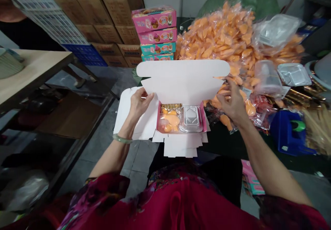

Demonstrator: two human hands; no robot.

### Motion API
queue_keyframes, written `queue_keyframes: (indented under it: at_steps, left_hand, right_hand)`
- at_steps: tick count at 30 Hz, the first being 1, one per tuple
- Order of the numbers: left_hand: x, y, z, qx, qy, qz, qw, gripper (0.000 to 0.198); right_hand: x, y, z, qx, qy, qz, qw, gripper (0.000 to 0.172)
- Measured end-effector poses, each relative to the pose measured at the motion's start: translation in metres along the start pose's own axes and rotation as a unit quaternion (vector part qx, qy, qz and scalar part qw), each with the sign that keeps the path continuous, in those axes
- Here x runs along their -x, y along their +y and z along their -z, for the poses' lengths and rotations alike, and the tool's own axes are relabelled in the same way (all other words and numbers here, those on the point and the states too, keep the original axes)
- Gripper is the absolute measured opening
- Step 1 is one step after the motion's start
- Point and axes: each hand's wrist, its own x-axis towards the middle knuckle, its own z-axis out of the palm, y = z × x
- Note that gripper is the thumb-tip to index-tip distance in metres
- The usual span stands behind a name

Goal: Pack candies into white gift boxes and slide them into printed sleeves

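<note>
An open cardboard box (181, 82), white inside with pink walls, lies in front of me with its lid flap raised. Inside it sit orange bagged pieces (169, 121) and a clear plastic tray (191, 119). My left hand (139, 102) grips the left edge of the lid where it meets the side flap. My right hand (232, 102) holds the lid's right edge, fingers bent over the corner. A green bangle circles my left wrist.
A stack of closed pink and teal boxes (156, 33) stands behind the open one. A big heap of orange bagged pieces (222, 33) fills the right, with clear trays (293, 74), a blue tape dispenser (289, 133) and wooden sticks (318, 126). A wooden table (31, 71) stands left.
</note>
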Motion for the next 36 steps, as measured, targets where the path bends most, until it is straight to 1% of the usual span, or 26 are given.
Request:
queue_keyframes:
  at_steps: [2,3,4,5,6,8,9,11,13,14,15,17,18,19,20,21,23,24,26,28,29,30,31,33,34,36]
  left_hand:
    - [-0.003,0.004,-0.002,-0.017,-0.005,-0.001,1.000,0.035]
    - [0.000,0.007,-0.005,-0.026,0.003,0.001,1.000,0.040]
    - [0.005,0.011,-0.008,-0.036,0.012,0.001,0.999,0.041]
    - [0.013,0.014,-0.012,-0.044,0.020,0.000,0.999,0.039]
    - [0.022,0.017,-0.017,-0.050,0.028,-0.006,0.998,0.033]
    - [0.042,0.024,-0.026,-0.068,0.040,-0.029,0.996,0.019]
    - [0.052,0.026,-0.030,-0.080,0.043,-0.043,0.995,0.016]
    - [0.069,0.026,-0.031,-0.106,0.034,-0.070,0.991,0.018]
    - [0.082,0.020,-0.025,-0.127,-0.002,-0.101,0.987,0.027]
    - [0.088,0.015,-0.021,-0.126,-0.034,-0.119,0.984,0.038]
    - [0.094,0.009,-0.015,-0.117,-0.076,-0.139,0.980,0.054]
    - [0.108,-0.005,-0.006,-0.097,-0.173,-0.164,0.966,0.093]
    - [0.115,-0.012,-0.002,-0.094,-0.216,-0.169,0.957,0.105]
    - [0.121,-0.018,0.000,-0.099,-0.248,-0.174,0.948,0.111]
    - [0.127,-0.022,0.001,-0.108,-0.263,-0.180,0.942,0.112]
    - [0.132,-0.023,0.002,-0.114,-0.263,-0.191,0.939,0.110]
    - [0.136,-0.018,0.004,-0.113,-0.228,-0.222,0.941,0.100]
    - [0.135,-0.011,0.005,-0.108,-0.202,-0.235,0.945,0.096]
    - [0.127,0.009,0.008,-0.096,-0.140,-0.246,0.954,0.090]
    - [0.114,0.031,0.008,-0.067,-0.073,-0.233,0.967,0.081]
    - [0.106,0.040,0.005,-0.044,-0.043,-0.209,0.976,0.070]
    - [0.098,0.047,0.000,-0.017,-0.015,-0.172,0.985,0.057]
    - [0.090,0.051,-0.007,0.013,0.009,-0.124,0.992,0.049]
    - [0.079,0.051,-0.025,0.069,0.049,-0.027,0.996,0.055]
    - [0.076,0.048,-0.034,0.089,0.068,0.002,0.994,0.059]
    - [0.073,0.041,-0.047,0.103,0.092,0.012,0.990,0.062]
  right_hand:
    - [-0.015,0.002,0.004,-0.005,-0.059,0.006,0.998,0.021]
    - [-0.019,0.000,0.002,0.009,-0.065,0.006,0.998,0.016]
    - [-0.020,-0.005,-0.001,0.029,-0.064,0.010,0.998,0.015]
    - [-0.019,-0.010,-0.005,0.050,-0.055,0.014,0.997,0.015]
    - [-0.015,-0.016,-0.010,0.070,-0.044,0.019,0.996,0.015]
    - [0.000,-0.026,-0.019,0.095,-0.028,0.025,0.995,0.024]
    - [0.011,-0.030,-0.024,0.103,-0.028,0.024,0.994,0.027]
    - [0.036,-0.034,-0.029,0.102,-0.048,0.020,0.993,0.029]
    - [0.063,-0.030,-0.031,0.077,-0.078,0.014,0.994,0.033]
    - [0.077,-0.025,-0.030,0.061,-0.104,0.006,0.993,0.038]
    - [0.090,-0.019,-0.028,0.046,-0.132,-0.008,0.990,0.048]
    - [0.111,-0.004,-0.025,0.021,-0.198,-0.052,0.979,0.077]
    - [0.118,0.003,-0.023,0.005,-0.229,-0.078,0.970,0.088]
    - [0.124,0.009,-0.022,-0.018,-0.254,-0.104,0.961,0.095]
    - [0.127,0.012,-0.020,-0.049,-0.268,-0.129,0.953,0.097]
    - [0.127,0.014,-0.018,-0.088,-0.279,-0.149,0.944,0.097]
    - [0.118,0.009,-0.011,-0.172,-0.291,-0.165,0.927,0.090]
    - [0.110,0.004,-0.006,-0.204,-0.294,-0.153,0.921,0.088]
    - [0.088,-0.009,0.007,-0.229,-0.299,-0.095,0.922,0.087]
    - [0.061,-0.023,0.019,-0.213,-0.277,-0.035,0.937,0.082]
    - [0.049,-0.028,0.021,-0.200,-0.257,-0.020,0.945,0.078]
    - [0.038,-0.031,0.021,-0.190,-0.240,-0.018,0.952,0.073]
    - [0.029,-0.033,0.019,-0.182,-0.225,-0.025,0.957,0.069]
    - [0.021,-0.033,0.009,-0.180,-0.216,-0.048,0.958,0.063]
    - [0.020,-0.031,0.003,-0.191,-0.219,-0.062,0.955,0.061]
    - [0.024,-0.026,-0.004,-0.226,-0.227,-0.087,0.943,0.058]
